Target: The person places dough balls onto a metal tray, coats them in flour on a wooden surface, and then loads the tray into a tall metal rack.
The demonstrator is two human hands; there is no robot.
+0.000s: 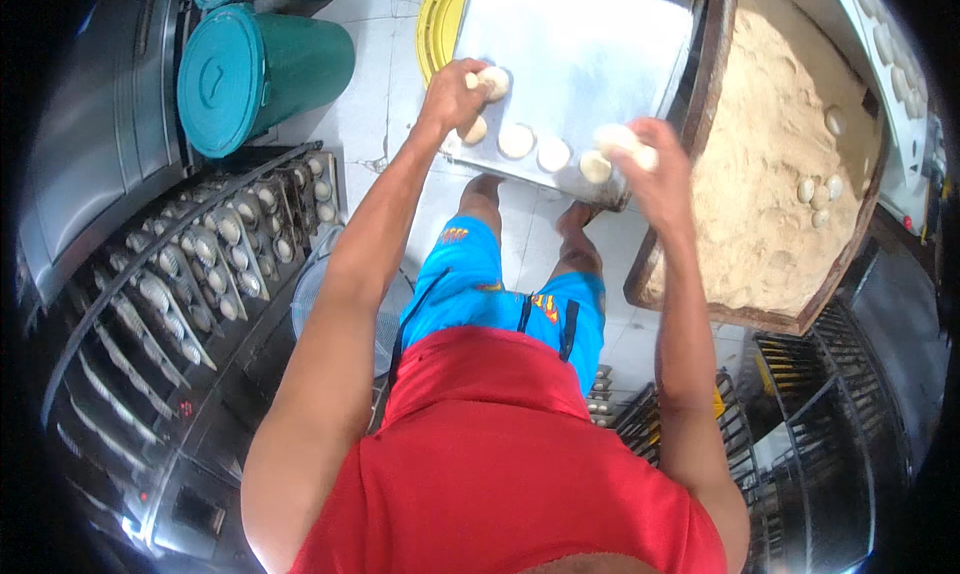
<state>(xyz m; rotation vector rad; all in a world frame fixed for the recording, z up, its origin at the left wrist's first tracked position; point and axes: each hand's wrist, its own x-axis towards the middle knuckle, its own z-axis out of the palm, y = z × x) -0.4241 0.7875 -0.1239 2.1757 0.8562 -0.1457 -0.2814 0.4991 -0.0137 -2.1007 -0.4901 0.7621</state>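
Across the metal tray [590, 64] below my camera, dough rounds [553, 154] line the near edge, probably spaced against sticking, while my left hand [455, 96] and right hand [660, 169] each curl around dough pieces [494, 82], likely to hold several together.

Open room lies over the bare middle of the flat silver rectangular metal tray [580, 69]; round pale dough pieces [553, 155] obstruct its near edge, and a brown wooden-walled trough [714, 64] blocks its right side.

A lidded green bin [290, 69] stands on tiles [375, 94].
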